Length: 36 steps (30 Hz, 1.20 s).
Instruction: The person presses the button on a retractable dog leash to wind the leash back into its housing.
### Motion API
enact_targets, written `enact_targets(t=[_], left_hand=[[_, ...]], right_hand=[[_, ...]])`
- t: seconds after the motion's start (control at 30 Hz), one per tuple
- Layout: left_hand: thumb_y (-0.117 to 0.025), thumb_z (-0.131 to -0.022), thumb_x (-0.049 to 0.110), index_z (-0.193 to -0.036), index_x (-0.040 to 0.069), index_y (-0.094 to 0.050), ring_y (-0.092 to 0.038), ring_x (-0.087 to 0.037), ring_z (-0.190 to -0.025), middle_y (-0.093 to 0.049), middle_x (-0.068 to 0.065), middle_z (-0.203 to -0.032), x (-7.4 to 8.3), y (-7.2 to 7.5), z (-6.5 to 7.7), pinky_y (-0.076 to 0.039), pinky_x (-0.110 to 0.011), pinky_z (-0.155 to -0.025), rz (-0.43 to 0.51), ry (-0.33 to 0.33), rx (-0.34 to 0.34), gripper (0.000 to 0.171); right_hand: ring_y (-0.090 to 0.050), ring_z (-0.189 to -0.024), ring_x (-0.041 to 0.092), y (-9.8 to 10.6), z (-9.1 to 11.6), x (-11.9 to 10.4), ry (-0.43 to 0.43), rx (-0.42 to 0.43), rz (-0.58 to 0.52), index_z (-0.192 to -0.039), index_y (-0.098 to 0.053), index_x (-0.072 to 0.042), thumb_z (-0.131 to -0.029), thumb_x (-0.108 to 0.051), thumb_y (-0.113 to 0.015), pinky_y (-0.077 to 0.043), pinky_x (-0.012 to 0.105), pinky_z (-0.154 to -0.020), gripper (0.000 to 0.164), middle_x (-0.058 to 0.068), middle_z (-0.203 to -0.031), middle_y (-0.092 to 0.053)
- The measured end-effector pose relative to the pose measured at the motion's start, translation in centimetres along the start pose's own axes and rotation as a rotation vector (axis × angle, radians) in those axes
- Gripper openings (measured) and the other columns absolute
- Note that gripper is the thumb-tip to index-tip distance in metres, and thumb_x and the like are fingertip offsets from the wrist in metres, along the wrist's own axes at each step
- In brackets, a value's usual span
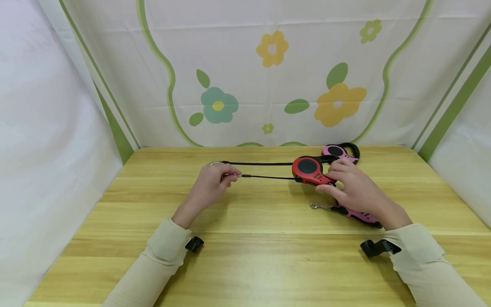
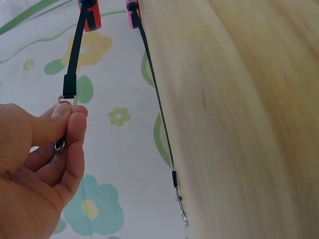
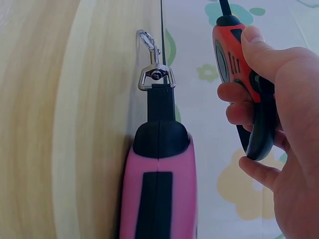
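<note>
My right hand (image 1: pixel 354 187) grips the black handle of a red retractable dog leash (image 1: pixel 303 172), its thumb along the red casing in the right wrist view. A black strap (image 1: pixel 268 177) runs out of it to the left, stretched straight. At the other end my left hand (image 1: pixel 207 183) pinches the metal clip (image 2: pixel 60 145) between thumb and fingers, which partly hide it. Beneath the right wrist lies a pink retractable leash (image 3: pixel 159 194), its silver clip (image 3: pixel 155 72) pointing left.
Farther back on the wooden table (image 1: pixel 253 264) lies another pink leash (image 1: pixel 333 150), overlapped by the red one. Its drawn-out strap (image 1: pixel 261 164) reaches left, ending in a metal clip (image 2: pixel 180 206). A flowered white cloth (image 1: pixel 245 85) hangs behind.
</note>
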State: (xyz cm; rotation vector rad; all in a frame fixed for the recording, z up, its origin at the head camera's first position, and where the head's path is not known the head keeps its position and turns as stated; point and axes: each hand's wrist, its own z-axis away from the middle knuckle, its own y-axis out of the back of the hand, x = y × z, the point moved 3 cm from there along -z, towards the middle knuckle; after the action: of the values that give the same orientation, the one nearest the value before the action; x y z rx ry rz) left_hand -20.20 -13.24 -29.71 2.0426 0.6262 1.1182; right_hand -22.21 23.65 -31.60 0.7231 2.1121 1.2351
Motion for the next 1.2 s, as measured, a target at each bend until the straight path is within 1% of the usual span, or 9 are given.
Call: enact_targets(t=[0.17, 0.27, 0.43, 0.6, 0.7, 0.87, 1.03, 1.2], left_hand=[[-0.073, -0.097, 0.0, -0.103, 0.003, -0.081, -0.069, -0.013, -0.071, -0.08, -0.007, -0.09, 0.02, -0.13, -0.11, -0.06, -0.029, -0.069, -0.008, -0.034, 0.006, 0.01], [-0.073, -0.097, 0.0, -0.102, 0.003, -0.081, -0.069, -0.013, -0.071, -0.08, -0.008, -0.089, 0.01, -0.17, -0.1, -0.06, -0.029, -0.069, -0.013, -0.041, 0.003, 0.009], [-0.074, -0.098, 0.004, -0.102, 0.004, -0.081, -0.067, -0.012, -0.07, -0.079, -0.008, -0.087, 0.13, -0.2, -0.11, -0.058, -0.027, -0.067, -0.01, -0.026, -0.01, 0.008], [-0.075, -0.098, 0.008, -0.098, 0.006, -0.081, -0.061, -0.009, -0.067, -0.078, -0.007, -0.085, 0.09, -0.32, -0.14, -0.054, -0.023, -0.065, -0.006, -0.016, -0.022, 0.006], [-0.076, -0.097, 0.009, -0.095, 0.007, -0.081, -0.059, -0.008, -0.065, -0.077, -0.005, -0.082, 0.12, -0.28, -0.14, -0.052, -0.023, -0.064, -0.007, -0.011, -0.023, 0.006], [-0.079, -0.096, 0.011, -0.091, 0.007, -0.079, -0.057, -0.008, -0.064, -0.076, -0.006, -0.08, 0.12, -0.25, -0.04, -0.049, -0.022, -0.063, 0.004, 0.005, -0.022, 0.006], [-0.084, -0.091, 0.011, -0.089, 0.007, -0.077, -0.056, -0.008, -0.064, -0.073, -0.004, -0.077, 0.32, -0.16, 0.05, -0.048, -0.022, -0.063, 0.009, -0.006, -0.006, 0.008], [-0.08, -0.094, 0.009, -0.09, 0.007, -0.078, -0.057, -0.007, -0.063, -0.074, -0.004, -0.078, 0.45, -0.09, 0.07, -0.05, -0.022, -0.062, 0.012, -0.022, -0.001, 0.005]], right_hand=[[-0.055, -0.104, 0.023, 0.04, -0.11, -0.17, 0.018, 0.01, -0.003, -0.097, -0.078, -0.003, -0.088, -0.026, -0.087, -0.043, 0.054, -0.105, 0.026, 0.006, -0.101, -0.069], [-0.055, -0.104, 0.022, 0.01, -0.16, -0.28, 0.026, 0.01, -0.005, -0.096, -0.078, -0.004, -0.088, -0.026, -0.087, -0.043, 0.053, -0.105, 0.025, 0.005, -0.1, -0.069], [-0.054, -0.104, 0.021, -0.06, -0.12, -0.35, 0.026, 0.011, -0.01, -0.096, -0.078, -0.004, -0.088, -0.025, -0.087, -0.043, 0.053, -0.106, 0.024, 0.004, -0.1, -0.069], [-0.053, -0.103, 0.019, -0.05, 0.01, -0.4, 0.018, 0.005, -0.018, -0.096, -0.078, -0.007, -0.089, -0.027, -0.087, -0.042, 0.053, -0.105, 0.023, 0.002, -0.1, -0.068], [-0.053, -0.103, 0.02, -0.05, -0.05, -0.45, 0.033, 0.011, -0.008, -0.095, -0.078, -0.006, -0.088, -0.026, -0.087, -0.044, 0.05, -0.101, 0.022, 0.002, -0.099, -0.068], [-0.052, -0.102, 0.019, -0.13, -0.21, -0.59, 0.062, 0.022, 0.005, -0.093, -0.077, -0.006, -0.086, -0.022, -0.088, -0.044, 0.045, -0.095, 0.021, 0.002, -0.097, -0.067], [-0.052, -0.103, 0.018, -0.14, -0.19, -0.78, 0.059, 0.015, 0.01, -0.093, -0.077, -0.008, -0.086, -0.022, -0.088, -0.043, 0.041, -0.091, 0.019, 0.0, -0.097, -0.066], [-0.051, -0.102, 0.016, -0.17, -0.23, -0.83, 0.056, 0.012, 0.01, -0.092, -0.077, -0.01, -0.087, -0.024, -0.088, -0.042, 0.039, -0.09, 0.018, -0.002, -0.097, -0.065]])
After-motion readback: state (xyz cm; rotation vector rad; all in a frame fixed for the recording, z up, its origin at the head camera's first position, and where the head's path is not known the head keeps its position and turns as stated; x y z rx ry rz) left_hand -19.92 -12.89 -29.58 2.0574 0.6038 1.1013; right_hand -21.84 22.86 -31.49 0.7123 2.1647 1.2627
